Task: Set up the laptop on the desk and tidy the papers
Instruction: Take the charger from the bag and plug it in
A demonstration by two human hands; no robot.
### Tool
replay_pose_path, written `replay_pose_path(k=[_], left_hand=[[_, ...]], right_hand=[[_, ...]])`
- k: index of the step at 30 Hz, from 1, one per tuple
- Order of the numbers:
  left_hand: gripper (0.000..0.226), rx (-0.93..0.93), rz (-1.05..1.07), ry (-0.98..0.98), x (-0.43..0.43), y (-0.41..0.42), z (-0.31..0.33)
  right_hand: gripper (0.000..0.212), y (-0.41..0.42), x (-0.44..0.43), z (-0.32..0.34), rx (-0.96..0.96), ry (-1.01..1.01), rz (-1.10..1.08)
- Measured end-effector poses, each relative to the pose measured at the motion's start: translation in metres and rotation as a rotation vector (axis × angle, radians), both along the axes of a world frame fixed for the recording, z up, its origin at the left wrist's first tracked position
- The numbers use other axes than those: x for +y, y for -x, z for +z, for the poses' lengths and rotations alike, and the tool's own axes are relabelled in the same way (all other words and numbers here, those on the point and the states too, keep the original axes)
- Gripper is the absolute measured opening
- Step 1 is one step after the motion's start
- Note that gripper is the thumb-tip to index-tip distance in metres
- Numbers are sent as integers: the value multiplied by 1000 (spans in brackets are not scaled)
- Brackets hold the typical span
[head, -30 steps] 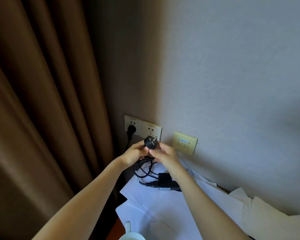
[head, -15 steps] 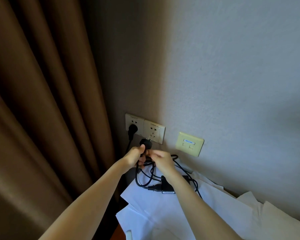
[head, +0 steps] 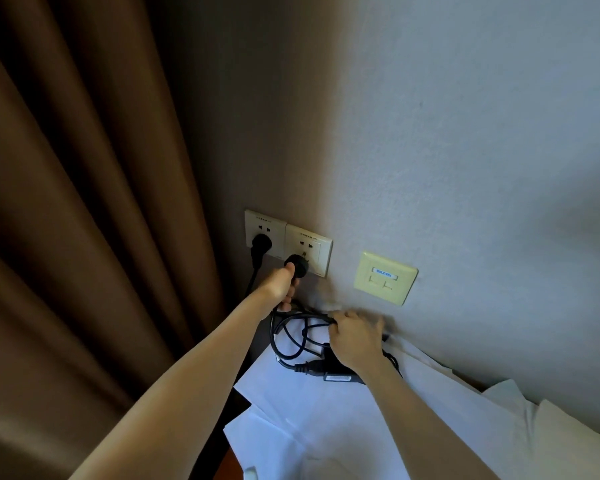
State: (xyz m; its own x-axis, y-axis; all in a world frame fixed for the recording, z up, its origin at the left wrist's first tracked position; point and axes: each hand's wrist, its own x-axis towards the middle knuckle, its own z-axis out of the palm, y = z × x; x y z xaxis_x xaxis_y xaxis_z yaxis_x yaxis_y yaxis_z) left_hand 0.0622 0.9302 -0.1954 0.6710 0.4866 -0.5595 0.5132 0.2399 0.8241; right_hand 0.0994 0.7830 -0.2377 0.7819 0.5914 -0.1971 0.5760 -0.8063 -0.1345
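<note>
My left hand (head: 280, 285) grips a round black plug (head: 298, 265) and holds it against the lower part of the right wall socket (head: 310, 249). Whether its pins are in the socket I cannot tell. My right hand (head: 355, 336) holds the looped black cable (head: 288, 336) just above the black power adapter (head: 338, 375). The adapter lies on loose white papers (head: 312, 410) spread over the desk by the wall. No laptop is in view.
The left wall socket (head: 264, 227) has another black plug (head: 260, 244) in it. A yellowish data port plate (head: 385, 277) sits to the right. Brown curtains (head: 84, 202) hang at the left. More white sheets (head: 551, 427) lie at the right along the wall.
My left hand has carried the plug up from between both hands to the right socket. My right hand let go of the plug and dropped to the cable loops.
</note>
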Motion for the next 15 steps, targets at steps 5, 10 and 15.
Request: replay_pose_path(k=[5,10,15], left_hand=[[48,43,-1,-18,0,-3,-4],[48,43,18,-2,-4,-6,-6],[46,48,15,-24,-8,-15,1]], right_hand=[[41,4,9,4,32,-136,-73],[45,3,22,1,126,-310,-142],[37,-5,34,7,354,-518,-168]])
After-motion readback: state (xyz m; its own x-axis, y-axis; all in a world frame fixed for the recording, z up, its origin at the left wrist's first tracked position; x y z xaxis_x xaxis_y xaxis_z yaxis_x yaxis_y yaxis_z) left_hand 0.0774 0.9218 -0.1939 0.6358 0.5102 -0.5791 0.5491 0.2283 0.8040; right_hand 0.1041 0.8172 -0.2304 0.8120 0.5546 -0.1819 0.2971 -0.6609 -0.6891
